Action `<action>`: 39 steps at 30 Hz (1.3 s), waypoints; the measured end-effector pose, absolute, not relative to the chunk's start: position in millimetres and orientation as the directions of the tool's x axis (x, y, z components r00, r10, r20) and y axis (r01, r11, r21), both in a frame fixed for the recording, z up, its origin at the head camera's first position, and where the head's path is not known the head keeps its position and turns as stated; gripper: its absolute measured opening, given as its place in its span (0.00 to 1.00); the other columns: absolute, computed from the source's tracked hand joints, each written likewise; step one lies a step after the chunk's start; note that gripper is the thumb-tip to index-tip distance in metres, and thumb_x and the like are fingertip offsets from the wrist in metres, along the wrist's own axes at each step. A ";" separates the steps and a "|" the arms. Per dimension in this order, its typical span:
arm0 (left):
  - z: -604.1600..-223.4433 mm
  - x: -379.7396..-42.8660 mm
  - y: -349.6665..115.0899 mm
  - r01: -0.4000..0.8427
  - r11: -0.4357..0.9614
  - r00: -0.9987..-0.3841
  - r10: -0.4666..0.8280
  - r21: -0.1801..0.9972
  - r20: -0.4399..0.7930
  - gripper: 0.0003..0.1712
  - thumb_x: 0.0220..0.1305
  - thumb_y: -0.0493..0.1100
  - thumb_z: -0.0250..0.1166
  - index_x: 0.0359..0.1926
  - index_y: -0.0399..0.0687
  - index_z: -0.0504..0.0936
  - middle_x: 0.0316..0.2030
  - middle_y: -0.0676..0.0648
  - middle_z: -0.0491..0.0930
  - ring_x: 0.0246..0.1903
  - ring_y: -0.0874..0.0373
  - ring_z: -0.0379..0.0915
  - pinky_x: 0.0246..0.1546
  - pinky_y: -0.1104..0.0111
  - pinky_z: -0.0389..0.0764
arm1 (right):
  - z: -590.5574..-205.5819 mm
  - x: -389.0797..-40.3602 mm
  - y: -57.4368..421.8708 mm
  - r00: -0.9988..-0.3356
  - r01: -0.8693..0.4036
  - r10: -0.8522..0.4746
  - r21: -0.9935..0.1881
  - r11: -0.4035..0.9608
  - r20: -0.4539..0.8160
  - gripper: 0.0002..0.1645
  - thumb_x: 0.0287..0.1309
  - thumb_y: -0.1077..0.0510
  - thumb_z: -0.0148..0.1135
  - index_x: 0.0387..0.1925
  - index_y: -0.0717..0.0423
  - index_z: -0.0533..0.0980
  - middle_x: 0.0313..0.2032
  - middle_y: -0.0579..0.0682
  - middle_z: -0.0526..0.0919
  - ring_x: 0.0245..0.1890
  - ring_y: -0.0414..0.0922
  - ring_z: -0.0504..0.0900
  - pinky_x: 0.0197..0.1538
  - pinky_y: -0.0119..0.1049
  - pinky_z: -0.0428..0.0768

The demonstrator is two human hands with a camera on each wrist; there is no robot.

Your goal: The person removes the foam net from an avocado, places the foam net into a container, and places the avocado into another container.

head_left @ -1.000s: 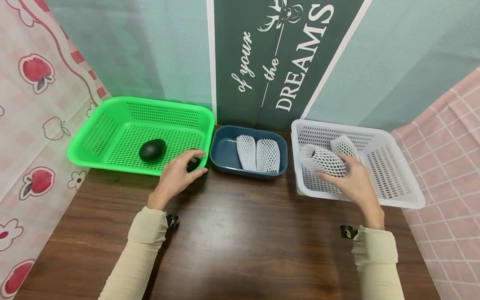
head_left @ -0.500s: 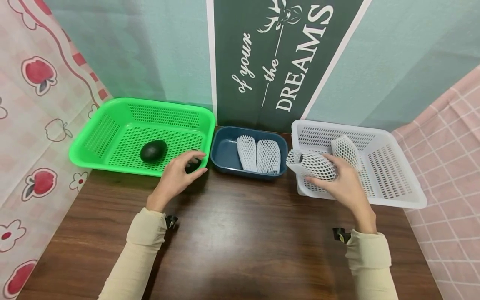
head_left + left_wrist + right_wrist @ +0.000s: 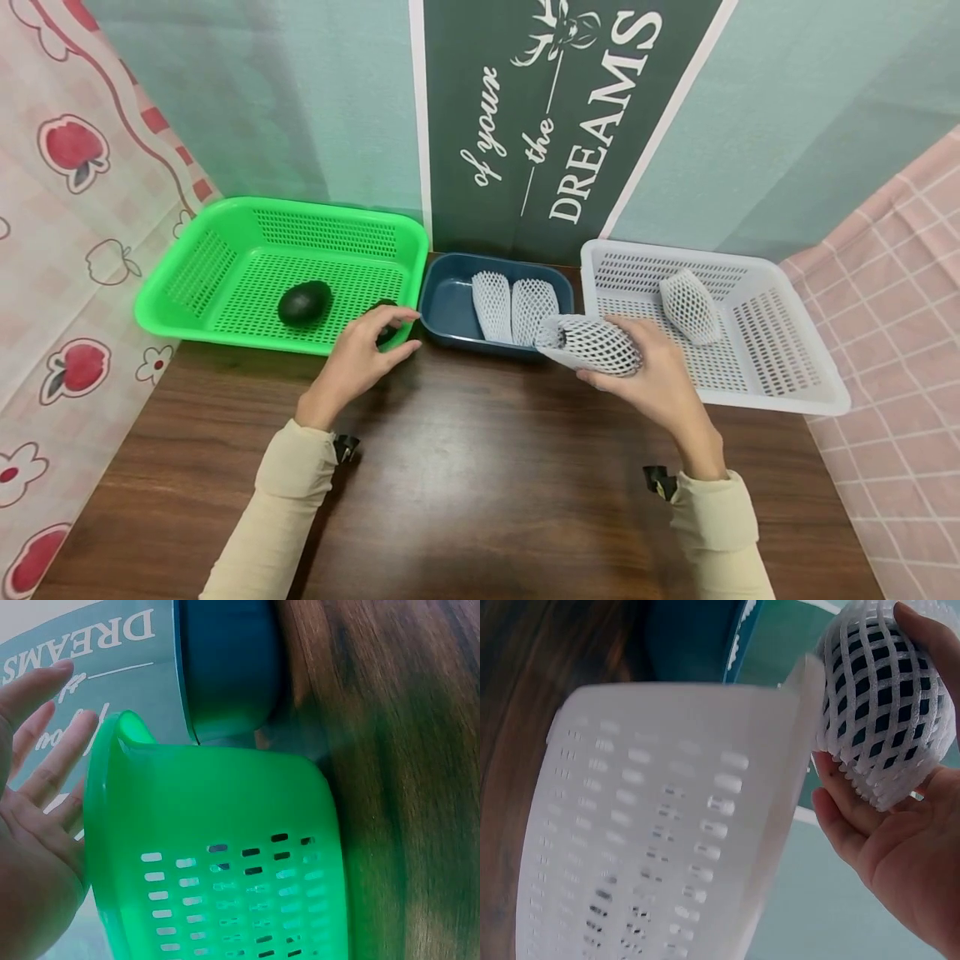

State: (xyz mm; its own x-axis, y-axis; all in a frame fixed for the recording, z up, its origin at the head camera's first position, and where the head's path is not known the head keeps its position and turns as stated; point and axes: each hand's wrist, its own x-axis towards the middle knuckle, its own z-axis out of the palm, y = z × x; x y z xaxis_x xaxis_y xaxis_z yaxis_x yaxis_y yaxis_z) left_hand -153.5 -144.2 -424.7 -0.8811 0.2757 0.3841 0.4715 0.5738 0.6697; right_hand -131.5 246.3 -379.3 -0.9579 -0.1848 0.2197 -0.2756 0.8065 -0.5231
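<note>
In the head view my right hand [image 3: 660, 379] grips a dark avocado in a white foam net [image 3: 598, 346], between the blue tray [image 3: 453, 304] and the white basket [image 3: 798, 333]. The right wrist view shows dark skin through the mesh of the netted avocado [image 3: 877, 694], with fingers and thumb round it. My left hand [image 3: 352, 358] hovers over the near right corner of the green basket [image 3: 337, 210], fingers loosely bent. An avocado [image 3: 387, 335] lies partly hidden behind that hand; another avocado [image 3: 304, 303] lies farther left in the basket.
Two white foam nets, a left one [image 3: 492, 307] and a right one [image 3: 534, 302], lie side by side in the blue tray. Another white foam net [image 3: 688, 307] rests in the white basket. All three containers stand along the back of the wooden table [image 3: 480, 500], against a curtain.
My right hand has carried the netted avocado left, out of the white basket and towards the blue tray. The left hand has stayed nearly still.
</note>
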 end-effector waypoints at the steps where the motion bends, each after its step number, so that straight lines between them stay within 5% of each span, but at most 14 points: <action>1: -424.7 -153.0 -143.6 0.475 0.571 -0.879 0.276 0.669 0.389 0.22 0.56 0.39 0.74 0.52 0.43 0.82 0.45 0.45 0.84 0.43 0.52 0.82 0.47 0.57 0.82 | -379.9 -130.8 244.4 -0.955 -0.286 -0.193 -0.521 0.804 0.226 0.50 0.37 0.47 0.83 0.63 0.59 0.73 0.54 0.61 0.78 0.54 0.58 0.75 0.55 0.57 0.71; 22: -423.5 -140.0 -118.9 0.557 0.461 -0.828 0.371 0.691 0.420 0.19 0.55 0.38 0.75 0.49 0.44 0.84 0.45 0.48 0.86 0.43 0.56 0.81 0.48 0.62 0.80 | -417.9 -117.2 187.7 -0.901 -0.407 -0.421 -0.546 0.732 0.107 0.49 0.39 0.41 0.81 0.63 0.53 0.73 0.56 0.51 0.79 0.53 0.47 0.78 0.55 0.48 0.79; 27: -428.1 -138.0 -111.7 0.546 0.438 -0.831 0.393 0.714 0.394 0.19 0.56 0.37 0.74 0.50 0.44 0.84 0.44 0.48 0.86 0.42 0.56 0.81 0.47 0.66 0.80 | -428.8 -115.1 181.7 -0.898 -0.411 -0.428 -0.549 0.728 0.106 0.48 0.40 0.40 0.80 0.62 0.53 0.73 0.56 0.50 0.79 0.53 0.47 0.79 0.56 0.49 0.78; 39: -441.9 -134.2 -100.7 0.512 0.433 -0.830 0.470 0.742 0.300 0.18 0.57 0.37 0.73 0.50 0.43 0.83 0.42 0.45 0.86 0.42 0.49 0.83 0.47 0.55 0.82 | -461.0 -114.3 175.9 -0.931 -0.305 -0.365 -0.587 0.750 0.018 0.49 0.42 0.37 0.79 0.63 0.54 0.73 0.54 0.50 0.79 0.50 0.45 0.78 0.55 0.45 0.79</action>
